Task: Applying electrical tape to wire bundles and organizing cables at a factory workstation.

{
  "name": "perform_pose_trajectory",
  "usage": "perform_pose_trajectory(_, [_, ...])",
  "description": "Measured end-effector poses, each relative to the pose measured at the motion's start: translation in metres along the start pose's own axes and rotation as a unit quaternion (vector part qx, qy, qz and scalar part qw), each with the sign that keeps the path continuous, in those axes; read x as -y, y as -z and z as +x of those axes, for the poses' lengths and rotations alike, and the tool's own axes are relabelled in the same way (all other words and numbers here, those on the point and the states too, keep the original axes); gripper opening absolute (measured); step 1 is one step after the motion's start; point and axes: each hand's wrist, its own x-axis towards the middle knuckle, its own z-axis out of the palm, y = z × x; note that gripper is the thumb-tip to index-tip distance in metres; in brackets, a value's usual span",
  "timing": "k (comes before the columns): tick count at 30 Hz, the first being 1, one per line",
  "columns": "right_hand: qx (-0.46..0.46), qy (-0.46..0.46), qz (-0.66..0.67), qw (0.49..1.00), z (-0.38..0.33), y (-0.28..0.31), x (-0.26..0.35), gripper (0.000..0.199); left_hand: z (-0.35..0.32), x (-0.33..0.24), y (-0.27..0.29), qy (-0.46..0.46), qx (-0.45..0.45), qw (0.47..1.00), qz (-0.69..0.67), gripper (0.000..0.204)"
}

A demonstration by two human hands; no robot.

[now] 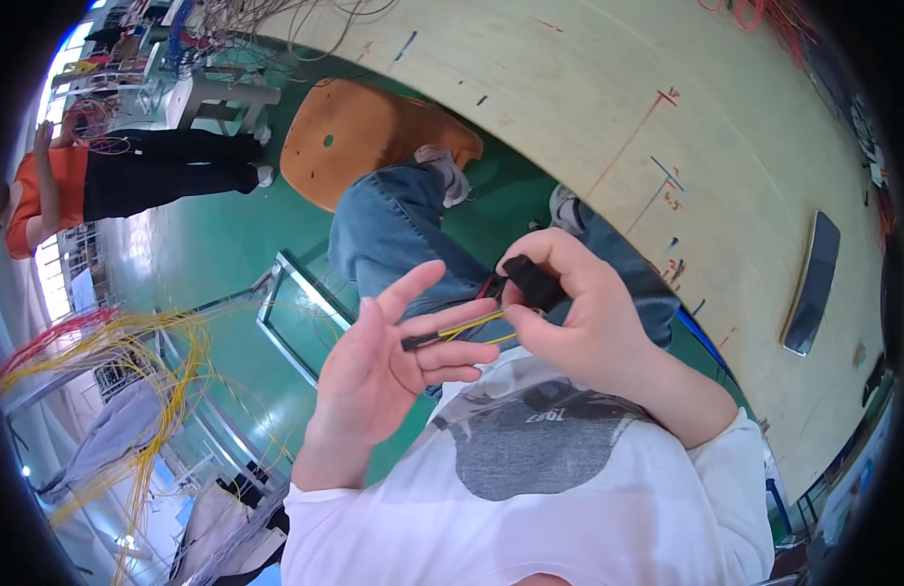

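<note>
Palm up and fingers spread, my left hand (379, 356) has a small black connector (422, 342) resting across its fingers, not gripped. Yellow wires (472, 325) run from that connector toward my right hand (589, 317). My right hand is closed, thumb and fingers pinching a chunky black piece (536, 283) and the wires' other end. Whether the black piece is a housing or a roll of tape, I cannot tell. A bit of red wire shows beside it. Both hands are above my lap, in front of my white shirt.
A pale wooden table (608, 98) with marked lines curves along the right; a dark phone-like slab (811, 283) lies on it. An orange chair (345, 137) stands ahead. Yellow wire bundles (169, 391) hang at left. A person in orange (57, 186) stands far left.
</note>
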Motion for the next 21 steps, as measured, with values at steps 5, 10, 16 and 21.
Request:
perform_pose_trajectory(5, [-0.004, -0.003, -0.001, 1.000, 0.0012, -0.0020, 0.0002, 0.026, -0.0015, -0.0026, 0.0024, -0.002, 0.020, 1.000, 0.017, 0.055])
perform_pose_trajectory(10, [-0.002, 0.016, -0.039, 0.999, 0.0028, -0.0030, -0.0004, 0.027, -0.0020, -0.0044, 0.0067, -0.006, 0.044, 0.999, 0.018, 0.051])
perform_pose_trajectory(16, [0.002, 0.024, -0.049, 0.999, 0.0021, -0.0034, -0.0020, 0.027, -0.0024, -0.0049, 0.0081, -0.009, 0.047, 0.998, -0.027, 0.050])
perform_pose_trajectory(21, [0.000, 0.009, -0.023, 1.000, 0.0021, -0.0040, -0.0040, 0.027, -0.0016, -0.0042, 0.0076, 0.002, 0.018, 1.000, 0.015, 0.053])
